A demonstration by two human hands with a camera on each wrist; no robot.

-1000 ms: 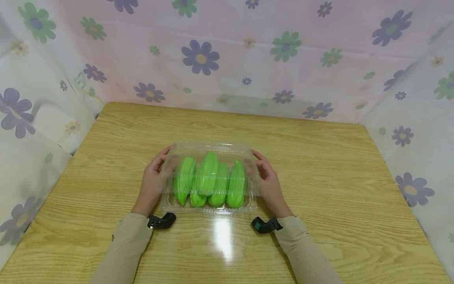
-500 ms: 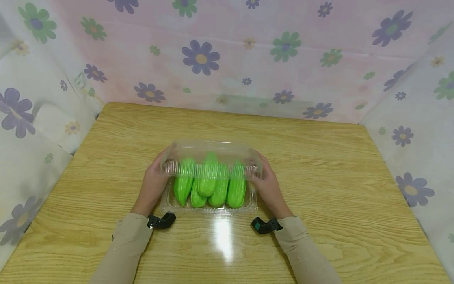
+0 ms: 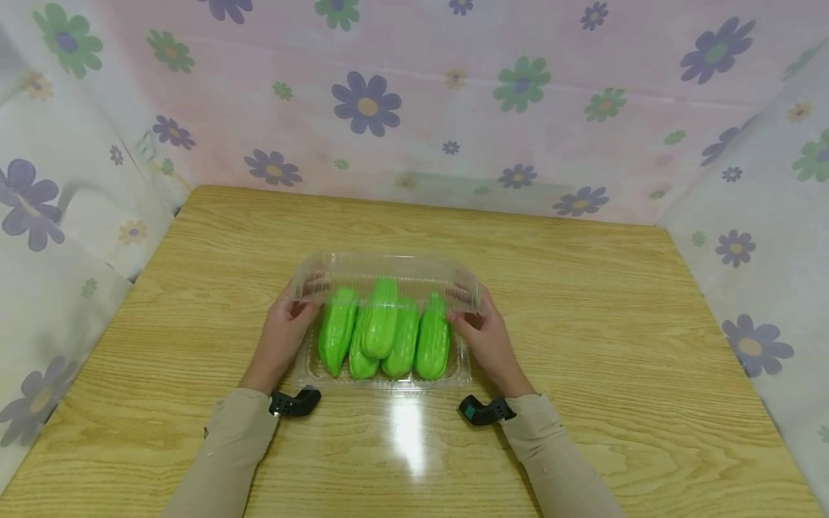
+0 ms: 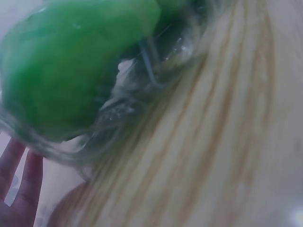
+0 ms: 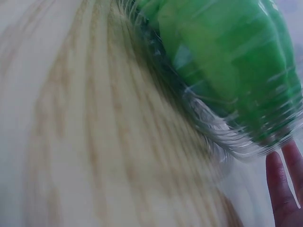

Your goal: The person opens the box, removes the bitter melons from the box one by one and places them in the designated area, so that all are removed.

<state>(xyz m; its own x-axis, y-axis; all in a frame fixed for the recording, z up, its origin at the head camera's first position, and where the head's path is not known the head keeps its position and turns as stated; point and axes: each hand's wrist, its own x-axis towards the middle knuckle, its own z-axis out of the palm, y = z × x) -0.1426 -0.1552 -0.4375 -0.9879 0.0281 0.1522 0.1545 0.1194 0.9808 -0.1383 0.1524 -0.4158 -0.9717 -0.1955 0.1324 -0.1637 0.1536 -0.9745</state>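
In the head view a clear plastic clamshell box (image 3: 382,385) rests on the table, its ribbed lid (image 3: 388,267) tilted up along the far side. Several long, ribbed, bright green gourd-like vegetables (image 3: 432,345) lie in the base, one on top of the others. My left hand (image 3: 285,324) holds the lid's left end, thumb in front and fingers behind it. At the right end my right hand (image 3: 482,327) holds it the same way. Both wrist views show green vegetables (image 4: 71,71) (image 5: 227,61) close up through clear plastic, with fingertips (image 4: 31,179) (image 5: 274,175) beyond the rim.
The wood-grain table (image 3: 615,324) extends around the box. A flower-printed curtain (image 3: 427,108) hangs behind the table and along both sides. Black wrist straps (image 3: 296,402) sit at the cuffs of both sleeves.
The lid's near edge has swung up and back, uncovering more of the green vegetables. Both hands have turned with it, and their thumbs now show in front. The base has stayed in place.
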